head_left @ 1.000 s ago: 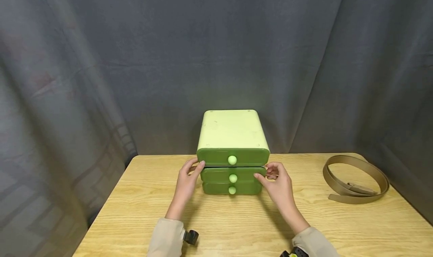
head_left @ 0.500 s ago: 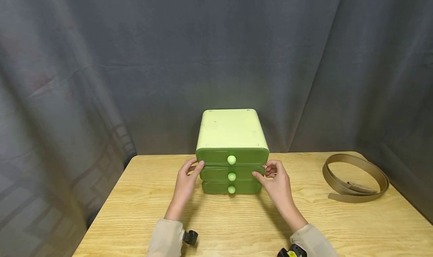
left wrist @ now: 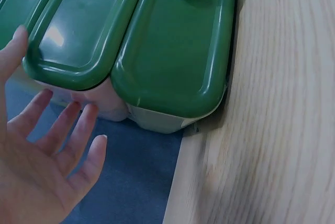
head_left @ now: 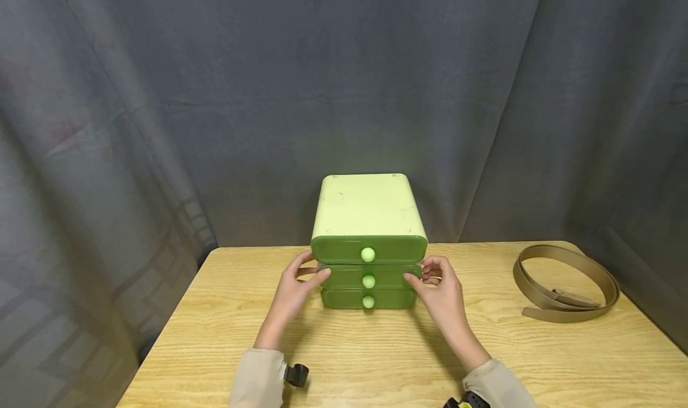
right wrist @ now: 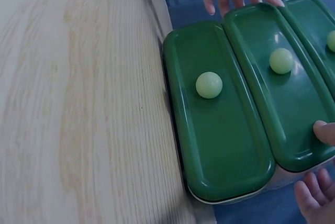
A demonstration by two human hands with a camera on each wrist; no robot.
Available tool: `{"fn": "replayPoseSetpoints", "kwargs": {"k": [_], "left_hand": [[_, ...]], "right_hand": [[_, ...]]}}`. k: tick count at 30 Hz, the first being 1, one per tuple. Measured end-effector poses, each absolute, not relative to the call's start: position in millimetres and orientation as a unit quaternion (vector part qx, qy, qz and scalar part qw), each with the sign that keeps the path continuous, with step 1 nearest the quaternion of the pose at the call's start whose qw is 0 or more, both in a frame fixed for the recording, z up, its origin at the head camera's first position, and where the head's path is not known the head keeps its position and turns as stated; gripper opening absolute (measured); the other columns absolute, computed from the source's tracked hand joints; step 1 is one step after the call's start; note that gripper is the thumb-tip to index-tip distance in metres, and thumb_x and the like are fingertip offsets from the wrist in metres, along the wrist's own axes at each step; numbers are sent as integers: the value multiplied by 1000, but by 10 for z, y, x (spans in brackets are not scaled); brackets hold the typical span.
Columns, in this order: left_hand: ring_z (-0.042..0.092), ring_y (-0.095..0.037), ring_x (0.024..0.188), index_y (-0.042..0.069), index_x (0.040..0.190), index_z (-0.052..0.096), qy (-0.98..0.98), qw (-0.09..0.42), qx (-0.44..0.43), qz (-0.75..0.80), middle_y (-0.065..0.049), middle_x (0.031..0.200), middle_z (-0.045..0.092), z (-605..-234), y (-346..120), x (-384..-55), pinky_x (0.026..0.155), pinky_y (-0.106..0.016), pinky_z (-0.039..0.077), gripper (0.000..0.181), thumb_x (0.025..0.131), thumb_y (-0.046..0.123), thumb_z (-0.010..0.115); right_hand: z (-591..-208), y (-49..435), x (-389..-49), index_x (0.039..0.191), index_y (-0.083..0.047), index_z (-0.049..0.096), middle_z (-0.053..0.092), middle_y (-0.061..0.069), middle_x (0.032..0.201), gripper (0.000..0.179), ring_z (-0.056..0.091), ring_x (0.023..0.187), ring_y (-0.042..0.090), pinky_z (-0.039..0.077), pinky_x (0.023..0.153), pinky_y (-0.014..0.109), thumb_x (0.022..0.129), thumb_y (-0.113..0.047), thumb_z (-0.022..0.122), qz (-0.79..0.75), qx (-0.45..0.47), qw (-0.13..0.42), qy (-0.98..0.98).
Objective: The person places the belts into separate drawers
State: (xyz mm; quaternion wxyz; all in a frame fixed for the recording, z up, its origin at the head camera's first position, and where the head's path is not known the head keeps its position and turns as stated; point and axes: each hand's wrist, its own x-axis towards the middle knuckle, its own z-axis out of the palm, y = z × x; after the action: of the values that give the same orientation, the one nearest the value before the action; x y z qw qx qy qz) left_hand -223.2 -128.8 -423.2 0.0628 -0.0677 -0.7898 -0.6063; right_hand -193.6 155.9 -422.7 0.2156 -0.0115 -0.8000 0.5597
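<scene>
Pale sleeves (head_left: pixel 258 375) lie nearest, over the wooden tabletop (head_left: pixel 371 354). Beyond them, the left hand (head_left: pixel 292 285) spreads its fingers loosely, thumb at the middle drawer's (head_left: pixel 346 276) left edge; the right hand (head_left: pixel 441 285), parted around the opposite corner, rests its thumb on the front. That drawer sits centrally in a three-tier green unit (head_left: pixel 371 205). A coiled tan belt (head_left: pixel 570 316) lies well right; grey curtain (head_left: pixel 344 85) hangs behind.

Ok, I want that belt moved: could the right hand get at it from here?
Likely yes: the right hand is touching the middle drawer, but nothing shows between that hand and the belt farther right on the table.
</scene>
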Motion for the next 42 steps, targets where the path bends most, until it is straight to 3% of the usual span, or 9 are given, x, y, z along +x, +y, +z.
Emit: {"fn": "replayPoseSetpoints", "kwargs": {"k": [9,17,27,33,37,42], "left_hand": [[54,-29,118,15,144,50,-796,48,-61,-601,-6,140,52,-4256,-1299,-2248,83,-42,51,69,84,28,81],[56,-30,114,12,147,46,-796,35,-73,-600,-13,140,52,-4275,-1316,-2258,83,-41,52,71,86,25,80],[55,-29,117,18,147,47,-815,23,-66,-576,-8,139,54,-4326,-1336,-2263,85,-43,52,75,84,39,80],[55,-30,121,20,147,49,-842,25,-59,-536,-6,140,55,-4351,-1310,-2267,88,-47,51,74,85,53,73],[57,-28,120,20,145,52,-861,36,-43,-506,-4,138,57,-4363,-1294,-2253,89,-50,49,74,85,61,68],[60,-25,115,21,142,56,-874,60,-29,-482,-3,133,61,-4357,-1265,-2241,88,-52,48,73,84,64,67]], "right_hand": [[-4205,1597,-1895,108,0,59,60,14,102,31,56,87,12,48,77,14,85,-6,79,573,-4,211,-792],[-4203,1596,-1887,108,0,60,61,15,103,29,57,87,12,48,77,14,86,-6,78,578,-3,214,-788],[-4270,1585,-1768,108,0,60,59,17,101,29,57,78,10,48,70,16,85,-4,77,568,-20,219,-793],[-4304,1518,-1661,107,-2,62,62,9,93,27,58,79,9,48,72,17,86,-7,78,553,12,223,-803],[-4363,1447,-1635,105,-3,65,65,4,90,25,60,80,10,51,73,20,85,-7,78,552,46,189,-811],[-4442,1376,-1647,105,-2,68,65,4,88,23,61,81,13,53,73,22,84,-2,77,578,57,101,-808]]}}
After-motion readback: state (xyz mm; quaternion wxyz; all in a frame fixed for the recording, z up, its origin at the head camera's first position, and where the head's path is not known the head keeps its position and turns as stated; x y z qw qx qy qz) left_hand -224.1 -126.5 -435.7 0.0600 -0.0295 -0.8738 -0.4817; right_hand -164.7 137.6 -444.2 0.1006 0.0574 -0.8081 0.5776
